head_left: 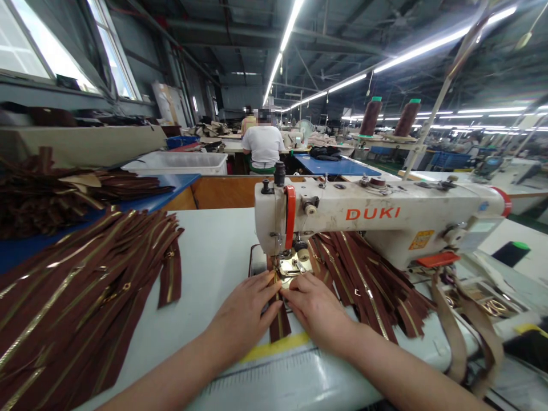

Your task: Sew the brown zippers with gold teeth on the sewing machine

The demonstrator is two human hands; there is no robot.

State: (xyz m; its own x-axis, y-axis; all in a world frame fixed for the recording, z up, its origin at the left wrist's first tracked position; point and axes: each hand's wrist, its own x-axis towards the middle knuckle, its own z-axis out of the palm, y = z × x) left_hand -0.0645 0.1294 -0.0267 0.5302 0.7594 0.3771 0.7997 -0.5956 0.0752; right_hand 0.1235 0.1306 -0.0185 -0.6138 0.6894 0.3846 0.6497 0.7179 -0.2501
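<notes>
A brown zipper point(279, 325) with a brass-coloured middle line runs under the presser foot of the white sewing machine point(334, 214). My left hand point(246, 302) is at its left side, fingertips close to the needle area and thumb on the zipper. From the right, my right hand point(319, 311) has its bent fingers pressed together at the zipper's edge, beside the metal plate point(294, 266). The fingertips of both hands nearly meet. Part of the zipper is hidden under the fingers and the machine head.
Many brown zippers point(85, 285) are heaped on the left, and another bunch point(368, 285) lies under the machine arm. A beige strap point(449, 325) hangs beside a tray of metal rings point(492, 308). A person in a white shirt point(263, 144) sits ahead. Thread cones point(370, 117) stand behind.
</notes>
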